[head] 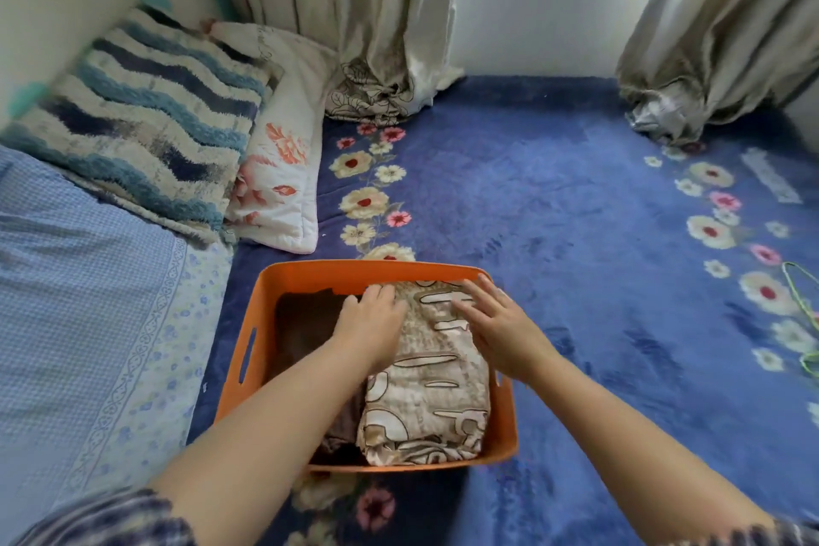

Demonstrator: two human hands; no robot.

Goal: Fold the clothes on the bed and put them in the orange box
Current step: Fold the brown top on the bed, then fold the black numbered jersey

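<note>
1. One orange box (248,324) sits low in the centre of the frame on the bed (576,235), which is covered by a blue blanket with flower borders
2. Two folded garments lie inside the box: one beige patterned cloth (434,395) filling its right half, and one dark brown cloth (306,324) in its left half, partly hidden under the left forearm
3. Two hands are in the box. The left hand (370,319) lies palm down on the upper left edge of the patterned cloth, its fingers (381,293) loosely bent over the fold without gripping it
4. The right hand (496,324) lies flat on the upper right of the same cloth, its fingers (469,301) straight and slightly spread, holding nothing
5. Two pillows lean at the upper left: one wavy blue striped pillow (146,124) and one white floral pillow (279,164) just beside it
6. One pale blue checked quilt (79,301) fills the left edge
7. Two beige curtains hang at the top, one curtain (354,13) at centre and one second curtain (727,27) at upper right, both bunching onto the bed
8. One green cord (797,288) shows at the right edge
</note>
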